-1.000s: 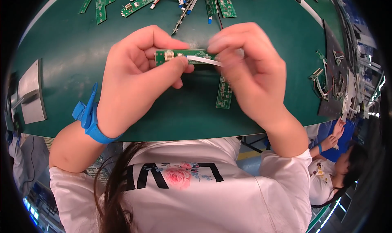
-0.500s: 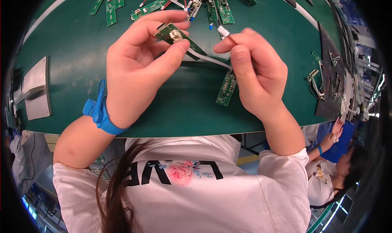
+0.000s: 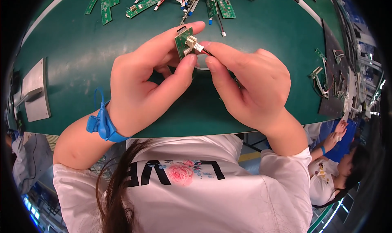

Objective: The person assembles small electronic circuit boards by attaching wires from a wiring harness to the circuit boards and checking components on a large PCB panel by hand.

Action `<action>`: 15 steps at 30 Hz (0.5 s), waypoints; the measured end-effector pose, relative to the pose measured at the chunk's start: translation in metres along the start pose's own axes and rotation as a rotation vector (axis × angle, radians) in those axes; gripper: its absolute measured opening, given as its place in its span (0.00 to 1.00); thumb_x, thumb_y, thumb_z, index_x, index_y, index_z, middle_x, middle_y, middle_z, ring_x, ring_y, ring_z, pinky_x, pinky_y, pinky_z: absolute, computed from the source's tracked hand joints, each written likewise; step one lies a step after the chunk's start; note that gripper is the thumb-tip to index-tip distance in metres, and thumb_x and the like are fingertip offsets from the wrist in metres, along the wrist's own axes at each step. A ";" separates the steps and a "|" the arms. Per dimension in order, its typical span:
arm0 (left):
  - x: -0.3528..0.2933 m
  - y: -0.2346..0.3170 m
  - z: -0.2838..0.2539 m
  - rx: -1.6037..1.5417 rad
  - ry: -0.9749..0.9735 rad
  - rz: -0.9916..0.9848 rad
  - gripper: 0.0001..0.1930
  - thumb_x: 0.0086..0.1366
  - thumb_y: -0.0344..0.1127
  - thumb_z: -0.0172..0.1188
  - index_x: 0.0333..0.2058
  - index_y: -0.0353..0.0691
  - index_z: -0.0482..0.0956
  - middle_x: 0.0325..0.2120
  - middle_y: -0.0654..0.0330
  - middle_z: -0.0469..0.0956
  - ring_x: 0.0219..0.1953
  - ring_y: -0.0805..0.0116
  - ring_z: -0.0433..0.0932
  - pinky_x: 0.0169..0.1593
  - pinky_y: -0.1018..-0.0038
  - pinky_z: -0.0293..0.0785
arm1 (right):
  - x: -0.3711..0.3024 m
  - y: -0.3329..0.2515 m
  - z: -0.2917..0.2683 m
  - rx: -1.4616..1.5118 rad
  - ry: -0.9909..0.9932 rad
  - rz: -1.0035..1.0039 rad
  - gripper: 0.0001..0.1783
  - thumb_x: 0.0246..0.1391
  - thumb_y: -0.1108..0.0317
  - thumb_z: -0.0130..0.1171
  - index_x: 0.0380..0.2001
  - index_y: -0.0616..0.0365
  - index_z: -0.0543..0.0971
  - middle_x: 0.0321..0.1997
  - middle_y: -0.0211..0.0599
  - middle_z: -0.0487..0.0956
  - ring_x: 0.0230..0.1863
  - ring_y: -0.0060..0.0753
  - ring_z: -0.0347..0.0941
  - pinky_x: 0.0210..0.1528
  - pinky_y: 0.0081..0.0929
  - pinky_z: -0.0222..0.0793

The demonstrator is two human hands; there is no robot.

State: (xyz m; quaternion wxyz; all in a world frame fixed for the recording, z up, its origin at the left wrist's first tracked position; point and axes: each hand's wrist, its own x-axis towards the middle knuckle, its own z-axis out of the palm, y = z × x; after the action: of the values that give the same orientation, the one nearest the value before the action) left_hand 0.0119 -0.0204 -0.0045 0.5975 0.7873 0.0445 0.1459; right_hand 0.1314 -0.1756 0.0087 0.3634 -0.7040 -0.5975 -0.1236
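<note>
My left hand (image 3: 147,76) pinches a small green circuit board (image 3: 180,44) between thumb and fingers, tilted up on edge. A cream socket (image 3: 191,41) stands out from the board's face. Thumb and forefinger of my right hand (image 3: 257,82) close on a red-and-black cable (image 3: 207,52). Its white plug (image 3: 199,47) meets the socket; how deep it sits I cannot tell. A pale flat cable (image 3: 202,68) loops beneath the fingertips toward the right hand, which hides most of whatever hangs behind it. A blue wrist strap (image 3: 107,129) circles my left wrist.
Several green boards (image 3: 226,6) with cables lie at the far side of the green table (image 3: 81,69). At the left stands a grey metal plate (image 3: 36,92). A dark tray (image 3: 332,86) with boards and wires lies at the right, and another person (image 3: 326,174) sits beyond it.
My right hand has moved left, bringing the cable's plug against the board's socket. My left hand has turned the board more upright. The second board that hung below the right hand is now mostly hidden.
</note>
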 end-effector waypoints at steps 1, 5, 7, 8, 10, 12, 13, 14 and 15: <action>-0.001 -0.003 -0.001 0.060 -0.011 0.107 0.18 0.63 0.20 0.50 0.53 0.26 0.66 0.50 0.53 0.73 0.34 0.82 0.73 0.36 0.85 0.70 | 0.000 -0.001 0.000 0.002 0.000 0.001 0.11 0.45 0.78 0.63 0.35 0.57 0.82 0.19 0.24 0.76 0.12 0.19 0.58 0.17 0.20 0.47; 0.001 -0.002 0.001 0.178 -0.018 0.175 0.19 0.62 0.19 0.49 0.53 0.25 0.66 0.51 0.51 0.72 0.34 0.81 0.73 0.37 0.85 0.69 | -0.001 -0.003 -0.002 -0.065 -0.016 0.026 0.12 0.44 0.79 0.63 0.35 0.57 0.82 0.16 0.24 0.73 0.11 0.19 0.57 0.16 0.20 0.46; 0.001 0.005 -0.002 0.321 -0.087 0.090 0.19 0.62 0.19 0.48 0.53 0.25 0.66 0.51 0.48 0.72 0.35 0.79 0.74 0.39 0.83 0.70 | -0.002 -0.005 -0.005 -0.075 -0.026 0.038 0.12 0.44 0.79 0.63 0.35 0.57 0.82 0.14 0.24 0.72 0.11 0.19 0.56 0.16 0.21 0.45; 0.001 0.004 -0.002 0.320 -0.089 0.091 0.19 0.62 0.19 0.48 0.53 0.25 0.66 0.51 0.48 0.72 0.35 0.79 0.74 0.39 0.83 0.70 | -0.002 -0.005 -0.006 -0.098 -0.038 0.033 0.12 0.43 0.80 0.63 0.35 0.57 0.82 0.13 0.23 0.71 0.10 0.19 0.56 0.16 0.21 0.44; 0.000 0.003 -0.003 0.395 -0.106 0.174 0.19 0.63 0.19 0.46 0.53 0.26 0.66 0.51 0.48 0.72 0.36 0.74 0.75 0.40 0.80 0.71 | -0.002 -0.006 -0.006 -0.119 -0.049 0.025 0.13 0.43 0.80 0.63 0.35 0.58 0.82 0.13 0.23 0.70 0.10 0.19 0.56 0.16 0.22 0.43; -0.001 0.001 0.000 0.392 -0.092 0.189 0.19 0.63 0.19 0.45 0.54 0.26 0.65 0.50 0.48 0.72 0.36 0.72 0.76 0.41 0.79 0.71 | -0.002 -0.004 -0.004 -0.119 -0.025 -0.012 0.13 0.42 0.80 0.63 0.35 0.58 0.82 0.12 0.23 0.69 0.10 0.19 0.56 0.16 0.22 0.43; -0.001 0.000 0.001 0.389 -0.078 0.203 0.20 0.64 0.19 0.44 0.55 0.26 0.64 0.50 0.48 0.73 0.36 0.70 0.76 0.42 0.78 0.71 | -0.002 -0.003 -0.004 -0.120 -0.025 -0.012 0.13 0.42 0.80 0.63 0.35 0.58 0.82 0.12 0.23 0.69 0.10 0.19 0.56 0.16 0.22 0.43; -0.001 0.000 0.001 0.388 -0.078 0.203 0.20 0.64 0.19 0.44 0.55 0.26 0.64 0.50 0.48 0.73 0.36 0.70 0.76 0.42 0.78 0.71 | -0.002 -0.001 -0.004 -0.119 -0.024 -0.034 0.13 0.42 0.80 0.64 0.35 0.58 0.82 0.12 0.23 0.69 0.10 0.19 0.56 0.16 0.22 0.43; -0.001 0.001 0.001 0.342 -0.100 0.151 0.20 0.65 0.20 0.43 0.56 0.26 0.63 0.48 0.48 0.74 0.37 0.70 0.76 0.44 0.79 0.70 | -0.002 0.000 -0.004 -0.118 -0.022 -0.058 0.13 0.42 0.80 0.64 0.35 0.58 0.82 0.12 0.23 0.69 0.10 0.19 0.56 0.16 0.21 0.43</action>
State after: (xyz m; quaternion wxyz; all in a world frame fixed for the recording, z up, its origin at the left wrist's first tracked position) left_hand 0.0114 -0.0220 -0.0039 0.4439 0.8846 -0.0205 0.1413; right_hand 0.1316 -0.1801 0.0105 0.3109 -0.7079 -0.6134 -0.1611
